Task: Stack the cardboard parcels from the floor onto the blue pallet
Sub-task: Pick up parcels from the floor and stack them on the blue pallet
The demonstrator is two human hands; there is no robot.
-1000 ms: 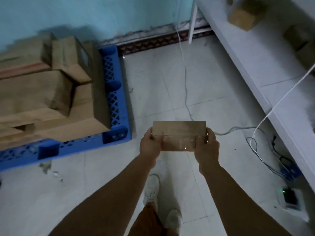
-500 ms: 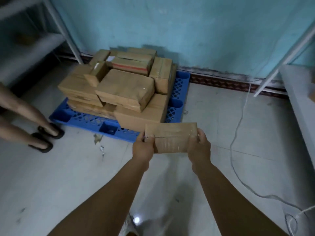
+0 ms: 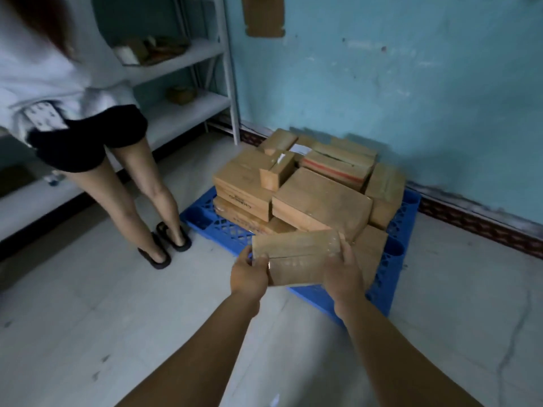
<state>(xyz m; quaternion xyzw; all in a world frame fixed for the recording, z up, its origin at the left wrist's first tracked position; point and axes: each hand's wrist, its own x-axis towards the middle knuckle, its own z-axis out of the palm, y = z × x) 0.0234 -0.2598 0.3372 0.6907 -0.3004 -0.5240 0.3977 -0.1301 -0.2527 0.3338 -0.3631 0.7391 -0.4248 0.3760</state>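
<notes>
- Two bare forearms reaching forward from the bottom edge over a pale tiled floor [image 3: 88, 333].
- Left hand [image 3: 249, 276] clamped on the left end of a flat, brown, tape-wrapped cardboard parcel [image 3: 296, 257], thumb on top, fingers curled underneath.
- Right hand [image 3: 342, 274] clamped on the right end of the same parcel, thumb along its upper right corner.
- Parcel held level in the air between both hands, above the near edge of a blue plastic lattice pallet [image 3: 390, 271], not resting on anything.
- Just beyond, a heap of brown cardboard boxes [image 3: 320, 201] piled on the pallet in uneven layers, some tilted.
- Large flat box at the front of the heap, tipped toward the camera; small narrow carton [image 3: 277, 170] lying on the stack to its left.
- Farther back, a box with a red stripe [image 3: 335, 165] along its side, and a white label [image 3: 299, 148] just beside it.
- To the left, another person's bare legs in dark sandals [image 3: 169, 245], standing near the pallet's left corner, back turned.
- Behind that person, white metal shelving [image 3: 188, 83] holding a few blurred items.
- At the far end, a turquoise wall [image 3: 411, 83] with a patterned skirting strip at floor level and a brown cardboard sheet [image 3: 263, 14] fixed high up.
</notes>
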